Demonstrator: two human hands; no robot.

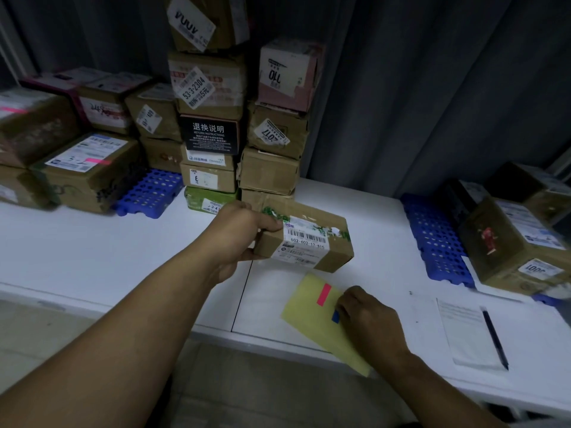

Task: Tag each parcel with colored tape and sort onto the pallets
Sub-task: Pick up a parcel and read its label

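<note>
Left hand grips the near end of a long brown parcel, thumb on top and fingers curled underneath. The parcel is held low over the middle of a white table, its barcode label facing up. Whether its far end touches the table is unclear.

Right hand rests on a yellow sheet near the table's front edge. Its curled fingers appear to pinch a blue tape strip stuck there. A pink tape strip lies just beside it on the same sheet.

Behind the held parcel stands a tall stack of parcels, none showing coloured tape. To the left, a blue pallet carries several boxes. At least two of them, including the front box, bear a pink strip. To the right, a second blue pallet holds a few boxes; any tape on them cannot be seen. A pen lies on a paper form at the right.

The work seems partly done: some parcels are sorted, but the held one shows no tag and the central stack awaits tagging.
</note>
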